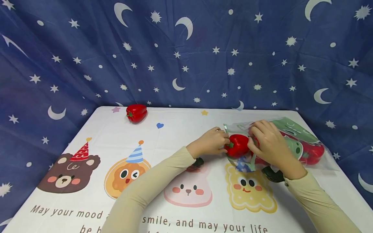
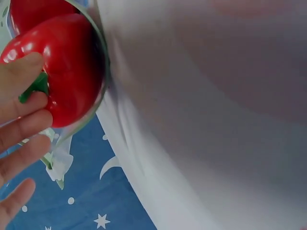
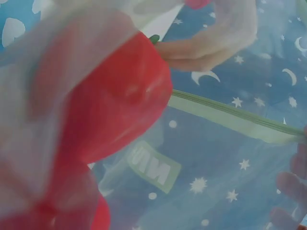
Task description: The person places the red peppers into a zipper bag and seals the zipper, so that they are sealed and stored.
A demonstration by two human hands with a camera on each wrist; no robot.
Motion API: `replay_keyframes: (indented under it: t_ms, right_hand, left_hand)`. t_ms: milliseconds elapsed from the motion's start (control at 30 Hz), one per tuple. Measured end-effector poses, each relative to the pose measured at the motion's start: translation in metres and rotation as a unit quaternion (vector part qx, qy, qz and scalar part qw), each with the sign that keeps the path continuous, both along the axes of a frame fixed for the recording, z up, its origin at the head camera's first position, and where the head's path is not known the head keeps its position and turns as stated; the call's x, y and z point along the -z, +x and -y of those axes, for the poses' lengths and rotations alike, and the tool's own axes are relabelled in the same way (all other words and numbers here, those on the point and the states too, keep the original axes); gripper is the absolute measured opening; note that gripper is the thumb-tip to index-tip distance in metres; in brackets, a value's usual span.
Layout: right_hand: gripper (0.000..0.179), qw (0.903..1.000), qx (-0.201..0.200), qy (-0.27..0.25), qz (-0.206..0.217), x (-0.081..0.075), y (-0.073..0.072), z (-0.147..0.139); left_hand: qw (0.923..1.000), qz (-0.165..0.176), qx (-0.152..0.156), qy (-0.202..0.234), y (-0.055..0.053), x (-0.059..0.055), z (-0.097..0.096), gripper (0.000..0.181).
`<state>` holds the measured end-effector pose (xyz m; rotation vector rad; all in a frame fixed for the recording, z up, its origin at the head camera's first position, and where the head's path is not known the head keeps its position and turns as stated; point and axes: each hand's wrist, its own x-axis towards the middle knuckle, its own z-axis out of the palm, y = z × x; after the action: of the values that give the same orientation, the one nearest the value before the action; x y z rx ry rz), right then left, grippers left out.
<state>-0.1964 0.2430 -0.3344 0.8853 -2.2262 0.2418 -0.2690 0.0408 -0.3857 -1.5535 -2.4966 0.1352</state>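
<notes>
Curtain [image 1: 209, 64] hangs beyond a lone pepper [image 1: 137, 112]; right hand [image 1: 268, 142] partly covers the bag [image 1: 300, 129].

printed table [image 1: 175, 136], red pepper [image 1: 136, 113], bag [image 1: 295, 147]

- A glossy red bell pepper [image 1: 239, 146] with a short green stem is seen right of centre in the head view, laid on its side, its stem pointed toward the left of the frame.
- It is set within the open mouth of the bag; its stem is pinched by the thumb and forefinger of the left hand [image 1: 210, 141].
- The bag [image 1: 295, 127], clear with green printing and a green strip along its mouth, is stretched flat at the right of the frame, mouth leftward; its mouth edge is held by the right hand [image 1: 269, 142].
- More red peppers [image 1: 314, 153] are enclosed in it, one plainly shown at its far right end, others partly hidden.
</notes>
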Motion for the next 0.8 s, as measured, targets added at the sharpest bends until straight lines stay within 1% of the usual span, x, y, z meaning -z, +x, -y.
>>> replay_keyframes:
  t_ms: [133,267,367,467,567,800]
  right_hand:
    - [0.011,1.0,0.0,0.002,0.0,0.0,0.0,-0.002]
    - [0.012,1.0,0.003,0.005,0.002,0.001,-0.001,-0.003]
    - [0.013,1.0,0.004,0.006,0.001,0.002,-0.001,-0.003]
    - [0.013,1.0,0.005,0.006,0.001,0.002,-0.001,-0.003]
    - [0.012,1.0,0.003,0.004,0.002,0.002,0.0,-0.003]
    - [0.012,1.0,0.001,0.0,0.003,0.001,0.0,-0.004]
  left_hand:
    - [0.9996,0.014,0.0,-0.026,0.004,0.002,0.002,0.048]
    - [0.9982,0.031,-0.016,-0.048,0.004,0.006,0.003,0.067]
    - [0.9969,0.038,-0.03,-0.061,0.003,0.01,0.005,0.076]
    - [0.9964,0.043,-0.036,-0.064,0.002,0.013,0.008,0.082]
    - [0.9972,0.043,-0.031,-0.053,0.001,0.012,0.015,0.086]
    - [0.9994,0.011,-0.011,-0.029,-0.001,0.005,0.04,0.087]
